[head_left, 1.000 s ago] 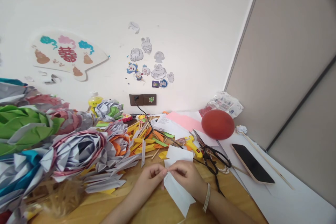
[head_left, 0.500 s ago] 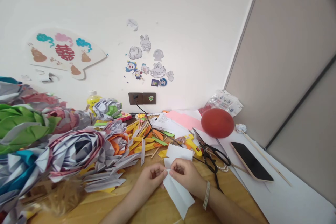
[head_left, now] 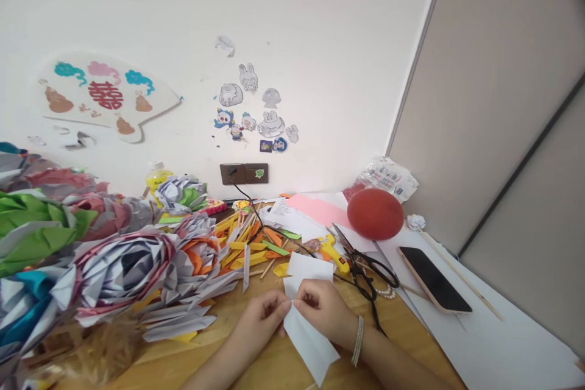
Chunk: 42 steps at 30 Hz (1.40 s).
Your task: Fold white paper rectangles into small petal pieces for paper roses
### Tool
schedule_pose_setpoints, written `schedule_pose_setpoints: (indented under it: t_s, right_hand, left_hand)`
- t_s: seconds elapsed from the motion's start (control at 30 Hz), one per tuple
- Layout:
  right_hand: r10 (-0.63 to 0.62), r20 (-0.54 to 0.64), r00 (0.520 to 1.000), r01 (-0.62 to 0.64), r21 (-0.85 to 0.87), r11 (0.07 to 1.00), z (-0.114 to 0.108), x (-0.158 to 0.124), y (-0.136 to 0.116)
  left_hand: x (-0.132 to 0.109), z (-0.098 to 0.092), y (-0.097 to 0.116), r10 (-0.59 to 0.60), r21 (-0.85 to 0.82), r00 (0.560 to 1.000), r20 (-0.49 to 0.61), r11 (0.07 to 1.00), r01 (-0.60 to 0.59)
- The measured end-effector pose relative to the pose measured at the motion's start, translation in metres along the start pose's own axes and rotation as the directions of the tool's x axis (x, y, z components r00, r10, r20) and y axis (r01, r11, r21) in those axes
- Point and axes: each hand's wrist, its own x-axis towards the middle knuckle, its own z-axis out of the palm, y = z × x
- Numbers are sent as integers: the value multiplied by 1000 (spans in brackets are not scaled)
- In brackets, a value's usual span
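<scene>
A creased white sheet of paper is pinched between both hands near the front of the wooden table. My left hand is closed, thumb and fingers gripping the paper's upper edge from the left. From the right, my right hand holds the same edge, its fingers curled and thumb touching near the left thumb. The sheet slants down toward the table's front, with a fold along its length. Just beyond the hands lies more white paper; whether it is a separate piece I cannot tell.
Folded-paper flowers crowd the left side. Behind the hands are yellow and orange strips, a yellow glue gun and black-handled scissors. A red balloon, a phone and a wooden stick lie right.
The camera view has shifted slightly. Both hands keep their pinch on the paper, fingertips drawn a little closer together, and the sheet's position is nearly the same.
</scene>
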Motion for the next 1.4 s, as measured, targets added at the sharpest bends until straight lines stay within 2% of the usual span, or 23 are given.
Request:
schedule_pose_setpoints:
  t_s: [0.23,0.47,0.57,0.67,0.77,0.87,0.97,1.07,1.13,1.27,1.4]
  right_hand:
    - [-22,12,1000,22,11,1000,2,0,0]
    - [23,-68,997,-18,77,997,4,-2,-2]
    - [-53,-42,998,56,72,996,-1,-2,-2]
    - [-202,50,978,203,-7,979,-7,-2,-3]
    - [-286,144,947,302,-99,948,-9,-2,-2]
    - [-286,178,942,315,-172,933,-6,-3,0]
    - [-295,138,946,320,-228,919,-2,-3,2]
    - [-291,88,953,304,-281,910,-2,-2,1]
    - [-306,92,948,319,-295,900,-3,-1,1]
    - [-335,117,935,354,-248,902,-7,1,0]
    - [-302,75,950,311,-182,933,-9,3,2]
  left_hand:
    - [-1,0,-2,89,211,985,-146,976,-57]
    - [1,3,-8,58,70,994,-93,996,-51]
    - [3,-2,-9,50,42,986,-159,998,-44]
    - [6,-9,-9,30,-44,956,-291,998,-45]
    - [9,-16,-9,-64,-186,932,-357,982,-4]
    - [12,-20,-10,-158,-343,929,-334,938,36]
    - [14,-17,-11,-178,-460,950,-257,887,41]
    - [12,-10,-10,-136,-405,986,-96,910,86]
    - [10,-6,-10,-117,-358,992,-36,929,96]
    - [8,-5,-11,-100,-341,992,-80,937,67]
    - [9,-7,-10,-78,-259,993,-87,964,53]
